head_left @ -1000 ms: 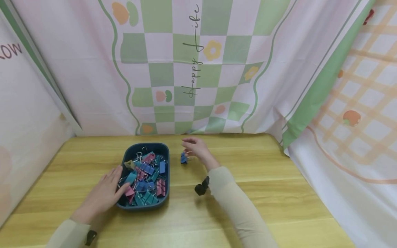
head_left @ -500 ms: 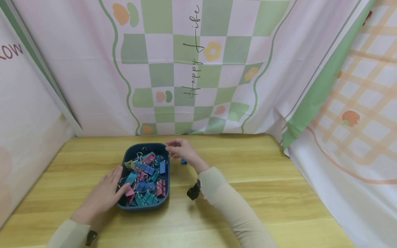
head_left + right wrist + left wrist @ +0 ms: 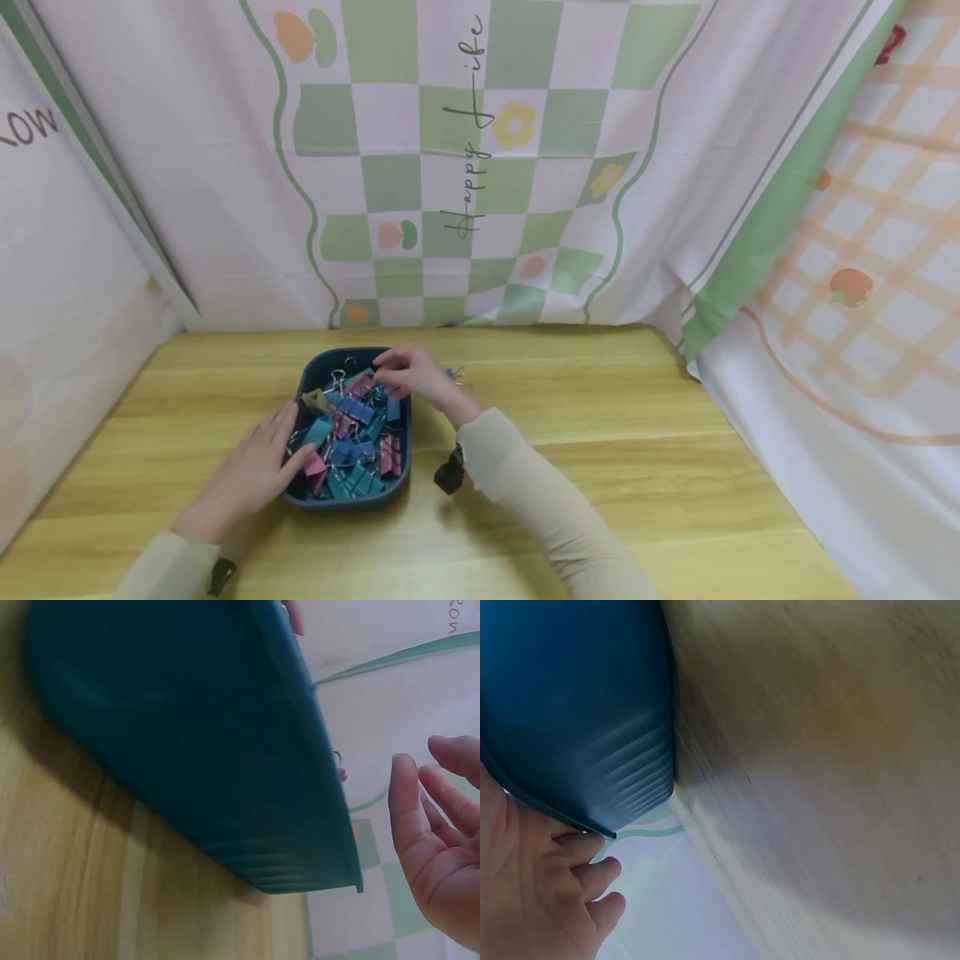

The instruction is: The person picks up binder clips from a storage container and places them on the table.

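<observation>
A dark blue bin [image 3: 351,502] full of binder clips [image 3: 352,408] in blue, teal and pink stands on the wooden table. My left hand [image 3: 255,458] rests along its left rim, fingers extended and thumb reaching over the clips. The left wrist view shows its fingertips past the rim of the bin [image 3: 577,712]. Over the far right corner of the bin is my right hand [image 3: 416,377]. Its fingers are slightly bent, and nothing shows between them and the thumb [image 3: 450,754] in the right wrist view. Behind that hand lies one blue binder clip [image 3: 450,372], partly hidden.
The table [image 3: 600,475] extends to the right of the bin. A patterned cloth [image 3: 480,183] hangs at the table's back edge, with more cloth at both sides. A black wrist camera [image 3: 450,472] hangs under the right sleeve.
My right hand has moved left from beside the blue binder clip on the table to over the bin. The left hand has stayed on the rim.
</observation>
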`<state>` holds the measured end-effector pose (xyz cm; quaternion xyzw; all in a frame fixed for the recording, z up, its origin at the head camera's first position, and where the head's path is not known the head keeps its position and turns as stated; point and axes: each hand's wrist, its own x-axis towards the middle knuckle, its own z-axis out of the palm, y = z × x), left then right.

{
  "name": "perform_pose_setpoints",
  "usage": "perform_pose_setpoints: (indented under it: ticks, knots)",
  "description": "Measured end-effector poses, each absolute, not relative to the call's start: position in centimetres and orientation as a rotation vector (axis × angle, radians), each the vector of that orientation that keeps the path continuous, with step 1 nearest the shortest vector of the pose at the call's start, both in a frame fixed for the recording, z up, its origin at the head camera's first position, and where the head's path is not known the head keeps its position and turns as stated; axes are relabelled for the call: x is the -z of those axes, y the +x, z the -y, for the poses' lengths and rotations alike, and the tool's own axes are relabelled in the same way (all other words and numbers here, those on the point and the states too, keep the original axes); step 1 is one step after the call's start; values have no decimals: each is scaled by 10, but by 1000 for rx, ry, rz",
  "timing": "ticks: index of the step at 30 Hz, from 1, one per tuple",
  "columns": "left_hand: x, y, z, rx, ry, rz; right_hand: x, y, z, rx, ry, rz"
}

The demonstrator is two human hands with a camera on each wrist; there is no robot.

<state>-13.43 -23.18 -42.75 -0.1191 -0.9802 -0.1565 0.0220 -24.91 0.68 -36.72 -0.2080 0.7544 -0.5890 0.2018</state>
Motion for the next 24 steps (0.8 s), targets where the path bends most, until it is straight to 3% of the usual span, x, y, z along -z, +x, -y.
perform_pose_setpoints:
  ticks: [9, 24]
  knots:
    - [426, -134, 231, 501, -375, 3043, 394, -260, 8, 1615, -566, -2155]
    - [427, -133, 232, 504, -372, 3037, 400, -257, 19, 1558, -498, -2207]
